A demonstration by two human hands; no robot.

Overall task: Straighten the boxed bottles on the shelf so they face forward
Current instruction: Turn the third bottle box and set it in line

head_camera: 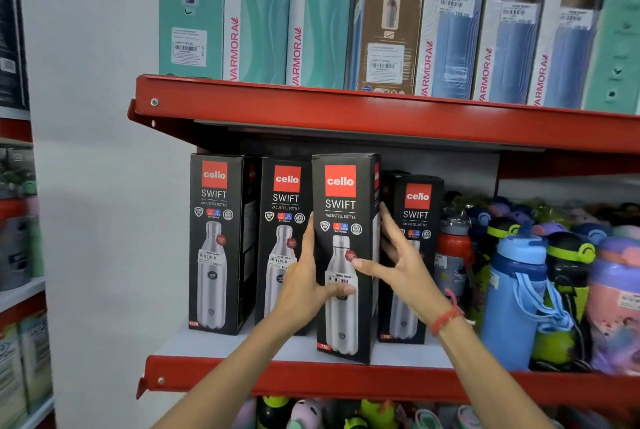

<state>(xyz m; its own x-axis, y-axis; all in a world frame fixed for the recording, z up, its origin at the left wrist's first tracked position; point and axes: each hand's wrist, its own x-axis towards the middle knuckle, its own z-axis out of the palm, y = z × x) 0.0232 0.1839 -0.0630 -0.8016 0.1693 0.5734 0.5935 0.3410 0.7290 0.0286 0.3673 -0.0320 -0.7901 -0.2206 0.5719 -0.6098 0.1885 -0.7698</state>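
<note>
Four black Cello Swift bottle boxes stand on the middle shelf (214, 345) of a red rack. The third box (343, 255) sits forward of the others, near the shelf's front lip, its printed face to the camera. The left hand (304, 283) clasps its left edge, thumb across the price label; the right hand (398, 266) holds its right side, fingers spread, thumb on the front. The hands partly hide the second box (282, 207) and the shorter fourth box (417, 217). The first box (213, 241) stands clear. Loose coloured bottles (519, 290) crowd the right, probably children's flasks.
</note>
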